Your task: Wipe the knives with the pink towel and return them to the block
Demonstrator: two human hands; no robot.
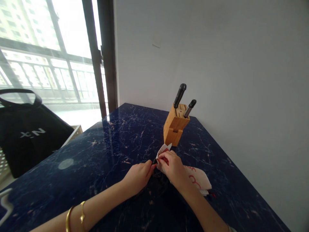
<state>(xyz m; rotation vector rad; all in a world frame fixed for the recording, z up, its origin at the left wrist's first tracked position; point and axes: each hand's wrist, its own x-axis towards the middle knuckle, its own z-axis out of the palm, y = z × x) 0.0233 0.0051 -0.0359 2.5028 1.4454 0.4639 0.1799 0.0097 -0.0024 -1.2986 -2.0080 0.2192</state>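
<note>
My left hand (137,175) is closed round the short black handle of a small knife (170,146), whose pale tip pokes out beyond the cloth. With pinched fingers, my right hand (172,166) presses a white cloth with red print (199,178) round the blade, hiding most of it. The rest of the cloth hangs or lies behind my right wrist, towards the table. Just beyond both hands stands a wooden knife block (174,124). A large black-handled knife (180,95) and a second tool with a black and silver handle (190,108) are in its slots.
The dark blue marbled table (101,154) runs back to a grey wall (217,64) along the right. A black bag (31,138) sits at a chair on the left, before a glass door. Part of a white object (6,204) shows at the lower left edge.
</note>
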